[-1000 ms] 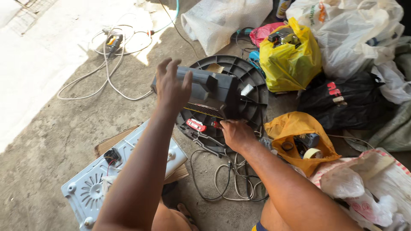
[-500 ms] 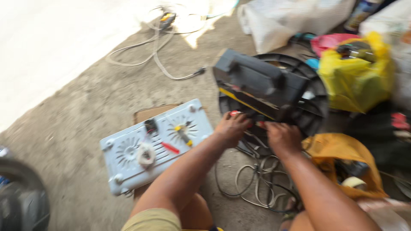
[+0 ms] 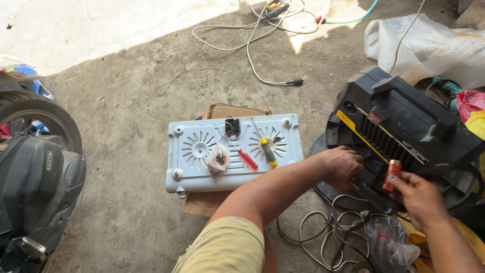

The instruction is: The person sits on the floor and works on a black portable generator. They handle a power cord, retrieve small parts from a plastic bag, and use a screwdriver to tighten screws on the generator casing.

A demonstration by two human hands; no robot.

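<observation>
A black box-shaped machine (image 3: 404, 116) with a yellow stripe rests tilted on a round black base (image 3: 323, 151) at the right. My left hand (image 3: 341, 166) reaches under the machine's lower edge, fingers curled against it. My right hand (image 3: 417, 197) pinches a small red part (image 3: 392, 174) just below the machine. Thin cables (image 3: 333, 232) and a clear plastic bag (image 3: 389, 242) lie beneath both hands.
A white vented panel (image 3: 202, 167) lies on cardboard at centre, carrying a red-handled screwdriver (image 3: 246, 159), a yellow-handled screwdriver (image 3: 268, 151) and a small bag of parts (image 3: 218, 159). A motorcycle (image 3: 35, 172) stands at the left. White cords (image 3: 252, 30) and sacks (image 3: 429, 45) lie farther back.
The view has swung left and down. My left hand came off the top of the machine to its lower edge, and my right hand now holds a small red part.
</observation>
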